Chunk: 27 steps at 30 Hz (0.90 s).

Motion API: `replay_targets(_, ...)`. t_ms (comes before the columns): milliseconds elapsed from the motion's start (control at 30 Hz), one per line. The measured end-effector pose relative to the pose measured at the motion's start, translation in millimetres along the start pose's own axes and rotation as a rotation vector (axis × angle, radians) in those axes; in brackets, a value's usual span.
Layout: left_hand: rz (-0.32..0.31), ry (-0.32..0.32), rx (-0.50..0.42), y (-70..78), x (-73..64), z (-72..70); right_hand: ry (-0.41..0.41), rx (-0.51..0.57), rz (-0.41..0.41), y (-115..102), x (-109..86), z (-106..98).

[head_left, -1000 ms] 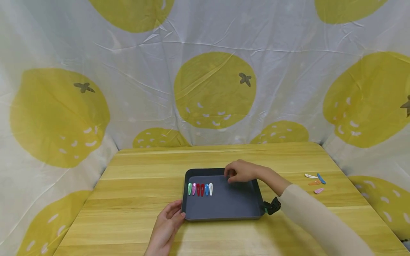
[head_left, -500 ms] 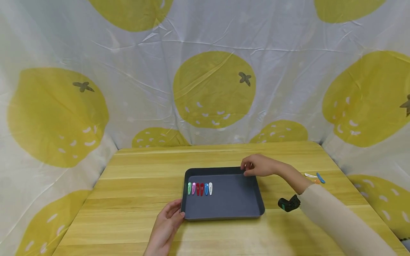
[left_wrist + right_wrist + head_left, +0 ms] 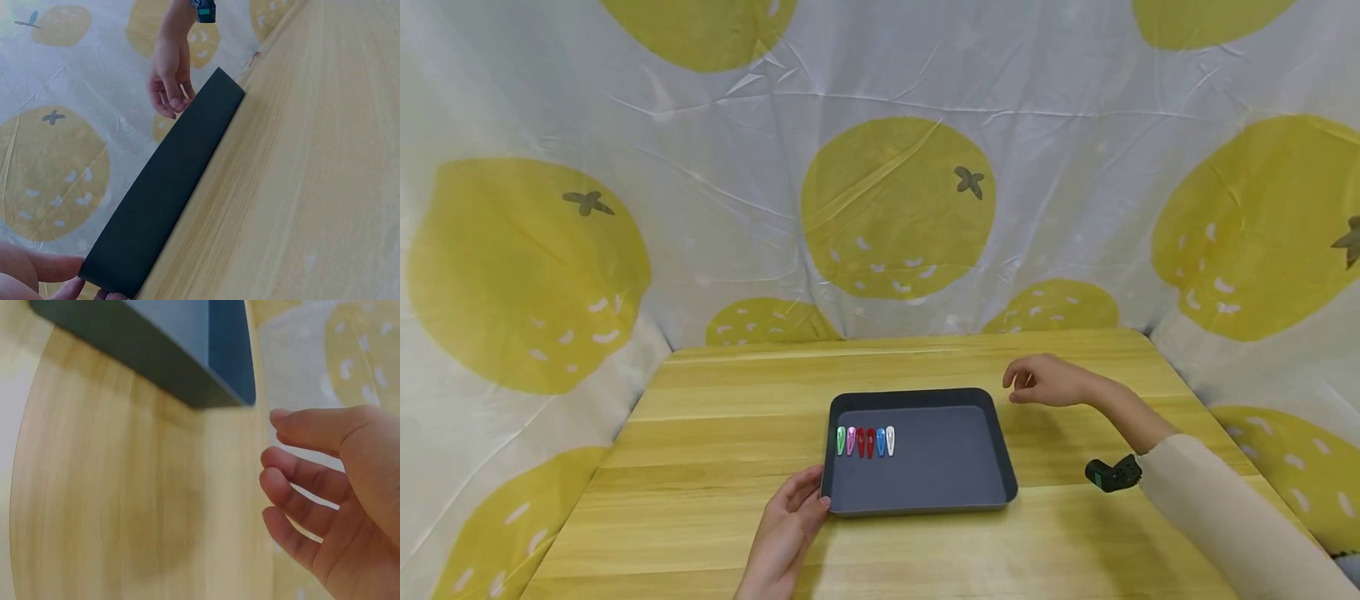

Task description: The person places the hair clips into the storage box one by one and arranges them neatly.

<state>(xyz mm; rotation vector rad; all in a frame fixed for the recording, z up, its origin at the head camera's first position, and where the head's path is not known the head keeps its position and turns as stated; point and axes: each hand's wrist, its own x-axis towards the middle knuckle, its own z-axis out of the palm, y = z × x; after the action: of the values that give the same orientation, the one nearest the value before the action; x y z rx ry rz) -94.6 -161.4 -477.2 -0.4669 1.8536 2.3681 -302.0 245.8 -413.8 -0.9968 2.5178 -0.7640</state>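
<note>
A dark grey baking tray (image 3: 947, 475) lies on the wooden table. Inside it, toward the left, several snap hair clips stand in a row: a green clip (image 3: 841, 442), a pink one (image 3: 851, 442), two red ones (image 3: 870, 443), a blue one (image 3: 881, 442) and a white one (image 3: 891, 441). My left hand (image 3: 786, 527) holds the tray's near left corner, thumb at the rim; the left wrist view shows fingers (image 3: 56, 267) on either side of that corner. My right hand (image 3: 1047, 382) hovers beyond the tray's far right corner, fingers loosely bent, with nothing in them (image 3: 369, 487).
The wooden table (image 3: 737, 400) reaches back to a hanging curtain (image 3: 715, 208) printed with large yellow fruit. A black wrist camera (image 3: 1114, 473) sticks out from the right sleeve (image 3: 1217, 517).
My right hand has moved right, from over the tray to beyond its right side. Loose clips at the table's right are now hidden behind the right arm. The left hand stays at the corner.
</note>
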Motion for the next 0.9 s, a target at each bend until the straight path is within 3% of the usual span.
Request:
replay_targets(300, 0.004, -0.006, 0.016, 0.7, 0.4, -0.7, 0.047, 0.002, 0.097, 25.9, -30.2, -13.1)
replay_targets(600, -0.019, 0.003, 0.01, 1.9, 2.6, -1.0, 0.074, 0.007, 0.132, 48.0, -60.7, -28.5)
replay_targets(900, -0.042, 0.016, 0.013, 2.9, 4.0, -0.8, -0.012, 0.057, 0.173, 71.0, -98.9, -31.1)
